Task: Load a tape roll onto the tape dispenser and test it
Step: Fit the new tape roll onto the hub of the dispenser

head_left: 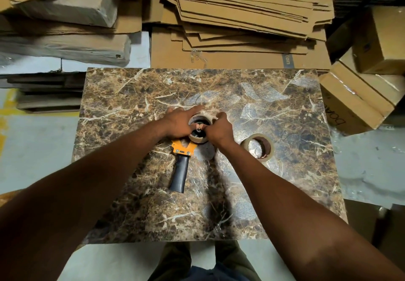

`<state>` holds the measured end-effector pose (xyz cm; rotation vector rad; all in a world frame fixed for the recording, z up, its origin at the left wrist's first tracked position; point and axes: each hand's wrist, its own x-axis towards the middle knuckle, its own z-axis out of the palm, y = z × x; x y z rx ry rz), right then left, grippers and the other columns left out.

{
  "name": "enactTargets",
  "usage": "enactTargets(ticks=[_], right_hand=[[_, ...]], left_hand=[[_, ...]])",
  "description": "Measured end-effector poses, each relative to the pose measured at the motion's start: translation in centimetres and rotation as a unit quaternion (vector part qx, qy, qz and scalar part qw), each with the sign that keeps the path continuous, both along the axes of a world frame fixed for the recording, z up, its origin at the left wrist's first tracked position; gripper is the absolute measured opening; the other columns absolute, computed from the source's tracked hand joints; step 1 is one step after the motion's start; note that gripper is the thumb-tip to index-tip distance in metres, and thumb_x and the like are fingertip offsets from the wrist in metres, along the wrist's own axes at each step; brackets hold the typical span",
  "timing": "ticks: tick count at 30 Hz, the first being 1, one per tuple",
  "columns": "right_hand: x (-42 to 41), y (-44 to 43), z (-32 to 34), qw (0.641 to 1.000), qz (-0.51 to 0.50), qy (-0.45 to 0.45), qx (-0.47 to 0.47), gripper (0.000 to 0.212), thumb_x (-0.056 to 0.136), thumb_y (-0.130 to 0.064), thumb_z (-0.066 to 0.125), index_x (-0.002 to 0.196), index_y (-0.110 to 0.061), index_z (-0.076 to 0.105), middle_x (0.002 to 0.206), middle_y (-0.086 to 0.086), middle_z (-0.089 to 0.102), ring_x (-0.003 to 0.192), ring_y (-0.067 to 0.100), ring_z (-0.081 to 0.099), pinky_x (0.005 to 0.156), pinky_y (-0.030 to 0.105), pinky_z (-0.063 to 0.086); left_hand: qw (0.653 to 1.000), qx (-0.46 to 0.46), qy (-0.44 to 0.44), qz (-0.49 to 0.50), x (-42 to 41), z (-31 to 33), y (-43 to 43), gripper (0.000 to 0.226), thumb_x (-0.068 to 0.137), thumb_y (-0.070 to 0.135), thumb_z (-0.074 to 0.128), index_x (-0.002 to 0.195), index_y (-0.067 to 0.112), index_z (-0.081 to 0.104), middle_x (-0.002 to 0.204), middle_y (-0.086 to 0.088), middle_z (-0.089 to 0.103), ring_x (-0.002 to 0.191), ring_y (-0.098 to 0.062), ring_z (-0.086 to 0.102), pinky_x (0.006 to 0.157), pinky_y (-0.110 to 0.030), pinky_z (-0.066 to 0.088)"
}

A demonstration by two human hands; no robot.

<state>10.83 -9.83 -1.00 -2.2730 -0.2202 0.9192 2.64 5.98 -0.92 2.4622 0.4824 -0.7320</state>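
Gripping the tape roll (198, 127) between left hand (178, 125) and right hand (219, 129)

Worktop (131, 96): brown marble-pattern slab w/ pale veins, shiny film over it, glare patches toward the right side. Lying on it, abt centre: tape dispenser (183, 149), orange frame, black handle pointing toward the near edge, flat on its side. A tape roll (198, 139) sits at the dispenser's head end, far side of the handle. Just right of that, apart from the dispenser, a 2nd tape roll (258, 148), clear tape on a brown core, lying flat w/ the hole facing up.
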Motion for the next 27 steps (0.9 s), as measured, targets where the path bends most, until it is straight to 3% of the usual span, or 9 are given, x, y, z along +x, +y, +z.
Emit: enactTargets(ticks=[4,8,11,15,17,20,23,24,27], right_hand=[[-0.2,-0.2,0.3,0.999,-0.001,-0.027,0.019,0.076,0.086,-0.023,0.081,0.146,-0.008,0.037,0.110,0.009,0.065,0.096,0.028,0.065,0.071,0.033,0.050],[-0.2,-0.5,0.5,0.998,-0.005,-0.065,0.023,0.081,0.082,-0.020,0.083,0.147,-0.008,0.036,0.094,0.005,0.067,0.083,0.026,0.068,0.058,0.033,0.052],[-0.1,-0.8,0.8,0.997,0.000,-0.076,0.021,0.078,0.081,-0.018,0.083,0.144,-0.009,0.037,0.095,0.006,0.066,0.082,0.027,0.068,0.060,0.035,0.054],[-0.8,-0.9,1.1,0.995,0.008,-0.091,0.028,0.077,0.081,-0.011,0.076,0.147,-0.012,0.037,0.106,0.009,0.062,0.087,0.029,0.064,0.065,0.037,0.053],[-0.8,-0.9,1.2,0.995,0.018,-0.094,0.030,0.079,0.080,-0.011,0.074,0.150,-0.011,0.038,0.110,0.011,0.064,0.088,0.029,0.065,0.066,0.039,0.056],[-0.3,-1.3,1.6,0.994,0.036,-0.091,0.046,0.075,0.084,-0.019,0.073,0.150,-0.010,0.041,0.115,0.012,0.068,0.089,0.026,0.066,0.066,0.034,0.051],[0.5,-2.1,2.2,0.992,0.034,-0.094,0.078,0.070,0.092,-0.038,0.071,0.150,-0.009,0.045,0.130,0.014,0.067,0.104,0.029,0.067,0.076,0.031,0.048],[0.8,-2.5,2.4,0.991,0.032,-0.092,0.094,0.071,0.094,-0.046,0.069,0.150,-0.010,0.046,0.133,0.014,0.066,0.111,0.030,0.066,0.082,0.033,0.050],[2.4,-3.4,3.1,0.985,0.031,-0.102,0.133,0.066,0.097,-0.055,0.063,0.150,-0.017,0.051,0.133,0.009,0.068,0.114,0.024,0.065,0.089,0.032,0.050]], left_hand=[[0.999,-0.016,-0.025,0.027,-0.3,0.3,-0.5,0.074,0.103,0.054,0.056,0.162,0.057,0.012,0.169,-0.001,0.040,0.156,-0.037,0.035,0.127,-0.062,0.009],[0.994,-0.064,-0.059,0.066,-0.5,0.7,-0.7,0.077,0.096,0.061,0.062,0.160,0.060,0.019,0.171,0.004,0.036,0.154,-0.033,0.039,0.127,-0.066,0.016],[0.990,-0.086,-0.070,0.089,-0.7,0.6,-0.8,0.081,0.093,0.060,0.067,0.159,0.061,0.021,0.170,0.002,0.039,0.151,-0.033,0.044,0.125,-0.064,0.028],[0.988,-0.053,-0.085,0.119,-0.8,0.3,-1.9,0.084,0.092,0.051,0.074,0.161,0.056,0.026,0.166,0.003,0.045,0.152,-0.032,0.042,0.127,-0.064,0.018],[0.987,-0.038,-0.093,0.125,-0.6,0.5,-2.1,0.082,0.090,0.046,0.075,0.161,0.048,0.032,0.160,0.000,0.054,0.145,-0.032,0.051,0.125,-0.059,0.028],[0.990,-0.002,-0.110,0.090,-0.3,1.8,-2.0,0.072,0.090,0.050,0.069,0.157,0.038,0.044,0.144,-0.003,0.068,0.130,-0.032,0.063,0.117,-0.052,0.038],[0.983,0.013,-0.164,0.082,0.1,3.2,-1.7,0.051,0.096,0.052,0.064,0.144,0.034,0.058,0.102,0.000,0.077,0.106,-0.027,0.071,0.111,-0.050,0.042],[0.978,0.007,-0.188,0.091,0.3,3.7,-1.6,0.045,0.098,0.052,0.063,0.139,0.033,0.063,0.097,0.002,0.077,0.099,-0.024,0.071,0.109,-0.048,0.044],[0.967,-0.019,-0.231,0.109,1.2,4.1,-1.8,0.045,0.103,0.059,0.053,0.127,0.028,0.075,0.111,-0.002,0.081,0.099,-0.019,0.072,0.103,-0.045,0.052]])
